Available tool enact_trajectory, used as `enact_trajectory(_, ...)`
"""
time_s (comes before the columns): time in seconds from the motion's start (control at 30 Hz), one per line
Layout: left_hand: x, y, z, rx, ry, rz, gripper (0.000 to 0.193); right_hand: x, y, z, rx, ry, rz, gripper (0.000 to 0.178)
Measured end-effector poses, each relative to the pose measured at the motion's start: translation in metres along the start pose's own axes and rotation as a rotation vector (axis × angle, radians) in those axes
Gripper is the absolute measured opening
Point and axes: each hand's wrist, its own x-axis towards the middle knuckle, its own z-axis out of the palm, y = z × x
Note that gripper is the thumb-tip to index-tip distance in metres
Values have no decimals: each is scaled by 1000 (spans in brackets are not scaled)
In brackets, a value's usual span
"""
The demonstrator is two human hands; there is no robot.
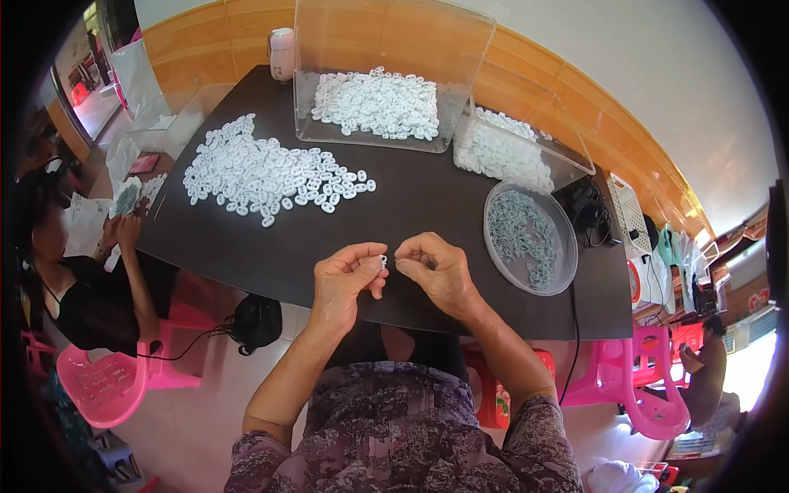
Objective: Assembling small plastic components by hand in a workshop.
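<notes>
Between the thumb and fingers of my left hand [339, 283] is a small white oval plastic piece with holes [384, 260]. Close beside it, my right hand [446, 278] is pinched, and whatever its fingertips hold is too small to make out. Both hands are above the near edge of the dark table [411, 215]. Ahead and to the left lies a loose pile of similar white oval pieces [246, 168]. To the right of my right hand stands a round clear tub [569, 255] with many small grey-green parts [519, 230] in it.
Two clear plastic boxes [448, 141] [567, 161] with more white pieces stand along the far side. A pale bottle [282, 54] and a black adapter with cable [585, 205] are at the table's edges. A person [90, 287] sits at the left near a pink chair [103, 386].
</notes>
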Motion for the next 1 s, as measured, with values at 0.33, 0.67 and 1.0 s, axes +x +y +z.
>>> enact_trajectory(0.33, -12, -9, 8, 0, -78, 21, 10, -20, -12, 0, 124, 23, 18, 17)
enact_trajectory(0.67, -21, -11, 11, 55, -79, 69, 12, -24, -13, 2, 29, 62, -28, 17)
enact_trajectory(1.0, -26, -16, 10, 222, -11, 198, 11, -23, -18, 10, 8, 81, -61, 15)
